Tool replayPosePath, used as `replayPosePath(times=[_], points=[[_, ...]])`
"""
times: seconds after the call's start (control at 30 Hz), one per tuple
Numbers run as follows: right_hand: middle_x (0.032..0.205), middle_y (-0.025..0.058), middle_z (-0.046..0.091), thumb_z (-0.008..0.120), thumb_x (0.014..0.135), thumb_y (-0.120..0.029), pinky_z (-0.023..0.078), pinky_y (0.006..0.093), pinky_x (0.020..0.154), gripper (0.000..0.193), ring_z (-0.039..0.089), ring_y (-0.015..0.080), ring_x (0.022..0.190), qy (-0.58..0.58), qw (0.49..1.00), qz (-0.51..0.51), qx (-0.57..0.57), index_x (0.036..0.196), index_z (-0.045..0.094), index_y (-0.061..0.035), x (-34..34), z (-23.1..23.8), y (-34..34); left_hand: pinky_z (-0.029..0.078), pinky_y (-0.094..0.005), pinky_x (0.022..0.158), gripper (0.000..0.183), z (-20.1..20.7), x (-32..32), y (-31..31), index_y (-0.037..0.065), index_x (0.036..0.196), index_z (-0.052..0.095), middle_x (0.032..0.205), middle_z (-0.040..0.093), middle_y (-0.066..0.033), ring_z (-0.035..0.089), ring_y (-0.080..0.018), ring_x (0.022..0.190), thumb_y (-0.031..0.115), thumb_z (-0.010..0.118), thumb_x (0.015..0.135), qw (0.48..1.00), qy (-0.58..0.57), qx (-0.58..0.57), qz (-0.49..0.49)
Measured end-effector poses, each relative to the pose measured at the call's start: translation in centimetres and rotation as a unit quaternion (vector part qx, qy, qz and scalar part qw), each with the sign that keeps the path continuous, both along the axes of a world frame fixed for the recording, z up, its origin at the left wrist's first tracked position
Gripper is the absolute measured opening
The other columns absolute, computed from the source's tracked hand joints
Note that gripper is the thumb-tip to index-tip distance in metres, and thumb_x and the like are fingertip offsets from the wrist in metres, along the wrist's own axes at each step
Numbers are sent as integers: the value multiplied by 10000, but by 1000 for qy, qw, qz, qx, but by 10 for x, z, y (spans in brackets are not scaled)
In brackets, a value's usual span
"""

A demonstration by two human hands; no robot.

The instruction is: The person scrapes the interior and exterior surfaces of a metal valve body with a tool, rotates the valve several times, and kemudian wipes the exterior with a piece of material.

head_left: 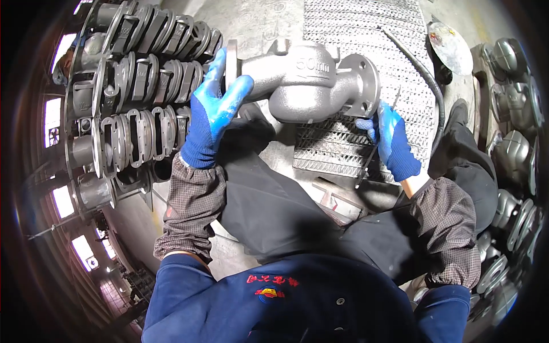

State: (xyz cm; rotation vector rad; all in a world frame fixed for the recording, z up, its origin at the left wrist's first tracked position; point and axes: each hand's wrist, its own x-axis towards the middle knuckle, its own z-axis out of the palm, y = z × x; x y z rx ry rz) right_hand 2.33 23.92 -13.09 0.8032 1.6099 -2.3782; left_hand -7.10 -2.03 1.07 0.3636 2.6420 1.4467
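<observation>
A silver-grey metal meter body casting [303, 83], with a round flange at each end and raised lettering, lies sideways before me over the mesh surface. My left hand [216, 103], in a blue coated glove, grips its left flange, the thumb on the inner side and the fingers along the outer side. Beside the right flange is my gloved right hand [390, 137], its fingers curled around a thin dark rod [366, 167] that slants past the palm. Whether the right fingertips touch the flange is hard to tell.
The casting is over a patterned metal mesh bench [366, 23]. A black hose [426, 71] curves along its right side, near a round pale lid [452, 48]. Stacked flanged castings [143, 80] stand at the left; more castings [512, 103] line the right.
</observation>
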Motion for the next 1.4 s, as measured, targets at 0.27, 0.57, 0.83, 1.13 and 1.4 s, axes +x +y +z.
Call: replayPosePath(times=[0.27,0.57,0.83,1.13,1.4], points=[[740,57,640,435,972,-385,361,172,451,366,493,57,528,-23,999,-9,22,996,573,-47,5,23,-16,455,-277,901,630,-5,6,-20,-61,1349,395,1181,558,-144,557,-164,1039,175,651,825,994,-54,89,22],[691,92,618,407,967,-301,373,217,476,322,512,83,534,-60,990,124,26,836,528,-34,60,38,-17,484,-274,841,537,-12,7,-32,0,1292,506,1113,598,-138,582,-162,972,181,594,795,993,-91,55,51],[799,99,653,369,975,-360,355,195,457,461,483,62,510,-24,986,151,67,1074,588,33,45,82,38,475,-237,736,490,-29,8,-30,-9,1273,521,1019,618,-88,574,-115,843,145,564,810,997,-56,31,37],[869,100,678,422,976,-249,343,155,468,383,492,35,537,-54,996,57,-39,1227,528,20,139,100,-27,449,-183,540,495,-53,6,-26,10,1274,533,821,631,-27,533,-49,620,131,552,794,997,-56,43,7],[870,88,660,524,915,-58,441,193,562,290,542,71,619,72,978,110,160,1189,573,26,70,108,14,456,-223,744,534,-47,6,-28,-57,1286,488,994,596,-41,529,-88,816,176,554,810,993,-107,48,11]])
